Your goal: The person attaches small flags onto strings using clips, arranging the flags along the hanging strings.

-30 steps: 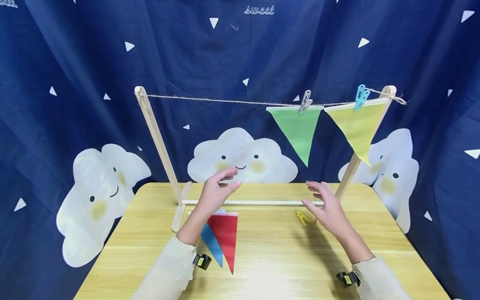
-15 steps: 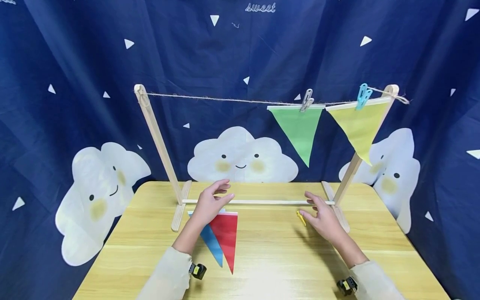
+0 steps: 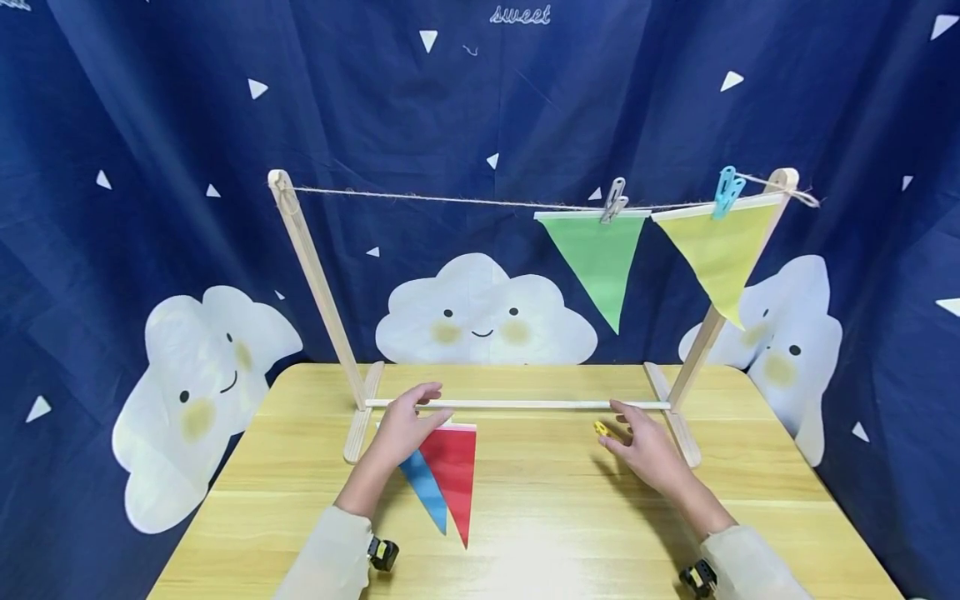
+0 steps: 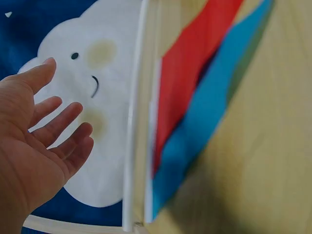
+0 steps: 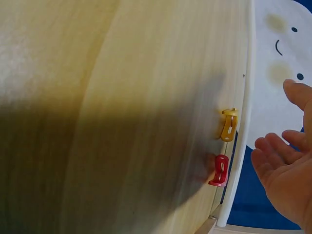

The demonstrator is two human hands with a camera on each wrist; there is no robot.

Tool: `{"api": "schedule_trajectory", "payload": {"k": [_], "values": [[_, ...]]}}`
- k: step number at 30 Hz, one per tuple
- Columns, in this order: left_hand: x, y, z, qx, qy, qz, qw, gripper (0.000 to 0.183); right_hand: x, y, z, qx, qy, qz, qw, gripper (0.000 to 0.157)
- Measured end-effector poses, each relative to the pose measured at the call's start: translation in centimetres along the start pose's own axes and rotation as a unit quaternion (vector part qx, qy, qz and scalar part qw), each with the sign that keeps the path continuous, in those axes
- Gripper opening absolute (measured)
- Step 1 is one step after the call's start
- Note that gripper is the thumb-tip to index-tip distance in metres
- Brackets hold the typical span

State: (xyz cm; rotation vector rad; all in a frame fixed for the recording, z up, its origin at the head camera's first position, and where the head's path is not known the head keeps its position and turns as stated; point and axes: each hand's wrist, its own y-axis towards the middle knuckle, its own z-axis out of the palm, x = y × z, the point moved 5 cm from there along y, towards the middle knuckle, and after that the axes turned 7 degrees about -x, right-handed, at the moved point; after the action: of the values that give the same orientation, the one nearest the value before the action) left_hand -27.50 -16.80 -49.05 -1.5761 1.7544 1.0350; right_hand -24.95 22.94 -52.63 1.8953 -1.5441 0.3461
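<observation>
Head: left grip (image 3: pixel 403 429) loosely curved

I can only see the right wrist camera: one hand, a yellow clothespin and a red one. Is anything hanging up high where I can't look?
Observer: Yes, a green pennant and a yellow pennant hang from the string.

Operator: Ooh, pretty! Are there any flags that aren't hanging up?

Observer: Yes, a red pennant and a blue pennant lie on the table, close to the left hand.
</observation>
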Motion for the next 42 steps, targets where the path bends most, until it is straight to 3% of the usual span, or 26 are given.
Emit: {"api": "schedule_trajectory", "payload": {"k": [5,16,33,42], "values": [[1.8,-0.3,0.2,0.009,0.024,-0.012,0.9996,0.053,0.0,-0.1,0.3,0.013,-0.025,0.008,1.0,0.063],[4.2,-0.3,0.7,-0.002,0.118,0.007,0.993,0.047,0.1,-0.5,0.9,0.053,-0.059,0.02,0.997,0.06],[5.3,0.4,1.9,-0.014,0.226,0.031,0.9734,0.033,-0.4,-0.2,1.5,0.063,-0.087,0.022,0.994,0.052],[6.0,0.5,2.2,-0.016,0.24,0.033,0.97,0.024,-0.3,-0.2,1.8,0.07,-0.098,0.028,0.992,0.045]]}}
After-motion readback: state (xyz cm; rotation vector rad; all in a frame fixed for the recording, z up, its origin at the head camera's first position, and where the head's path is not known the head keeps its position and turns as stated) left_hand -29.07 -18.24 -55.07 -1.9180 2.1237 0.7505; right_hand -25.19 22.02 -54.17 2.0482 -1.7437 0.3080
